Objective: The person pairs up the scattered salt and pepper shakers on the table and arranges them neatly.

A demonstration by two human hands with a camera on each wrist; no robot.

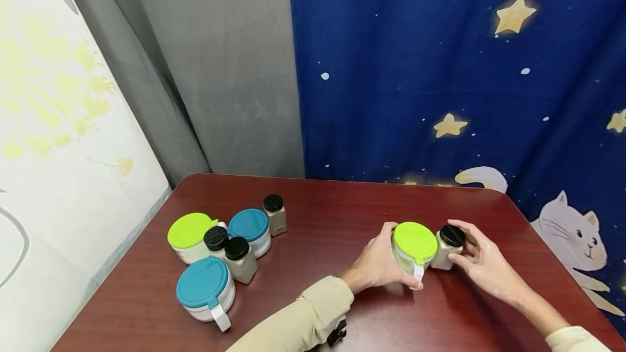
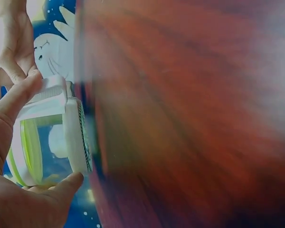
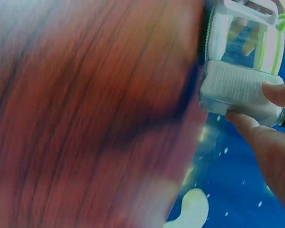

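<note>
At the table's right side my left hand (image 1: pixel 376 259) grips a clear jar with a lime-green lid (image 1: pixel 414 240) and a white handle. The thumb lies by the handle, while the fingers wrap the far side. Right beside it stands a square seasoning bottle with a black cap (image 1: pixel 452 236), which my right hand (image 1: pixel 489 270) holds from the right between thumb and fingers. In the right wrist view, the bottle (image 3: pixel 237 88) has a pale label with small print, and its side lies against the jar. The left wrist view shows the jar's clear wall (image 2: pixel 54 147) and my left fingers around it.
On the left of the table stand another green-lidded jar (image 1: pixel 192 231), two blue-lidded jars (image 1: pixel 202 282) and several black-capped bottles (image 1: pixel 242 268), mostly close together. One bottle (image 1: pixel 275 216) is at the back of that group. Curtains hang behind the brown table (image 1: pixel 323 221).
</note>
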